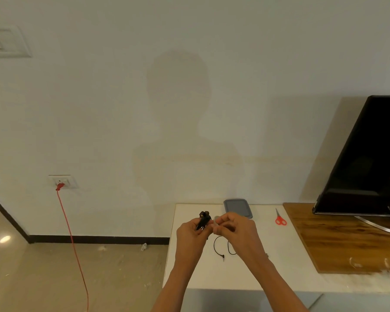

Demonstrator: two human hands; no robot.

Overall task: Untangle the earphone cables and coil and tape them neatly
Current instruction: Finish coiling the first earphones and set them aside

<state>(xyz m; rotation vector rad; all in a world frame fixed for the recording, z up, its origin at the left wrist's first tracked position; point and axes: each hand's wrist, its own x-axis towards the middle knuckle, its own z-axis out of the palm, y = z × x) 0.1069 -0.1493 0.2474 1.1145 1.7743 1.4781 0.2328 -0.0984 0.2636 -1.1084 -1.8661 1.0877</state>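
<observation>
Now: both hands on the earphone bundle, over the white table

Your left hand [190, 230] has its fingers curled tight round the earphone bundle [204, 219]. The bundle is a short black coil that sticks up out of the fist, with the earbuds at the top. Your right hand [234, 226] is just beside it, fingertips [219, 222] narrow. Thumb and forefinger pinch a small pale scrap [216, 219] right against the bundle; it is too small to tell whether it is tape. The other right fingers are curled in. Both hands are raised over the table, not resting on it.

Below the hands a loose length of black cable [214, 246] hangs in an open loop. It ends in the plug [223, 257], which points down near the tabletop; I cannot tell if it touches. A second strand runs behind your right wrist.

Outward from there, the white table [212, 275] sits under it all. A grey lid [238, 207] lies flat at the far edge by the wall, just beyond your right hand. Red scissors [280, 220] lie to the right of it, blades together, well apart from the hands. Further right, a wooden board [338, 237] carries a dark screen [369, 158] tilted on its stand. Left of the table, a wall socket [62, 181] has a red cord [73, 244] plugged in, which drops to the floor [43, 278]. Your shadow falls on the wall [180, 97].
</observation>
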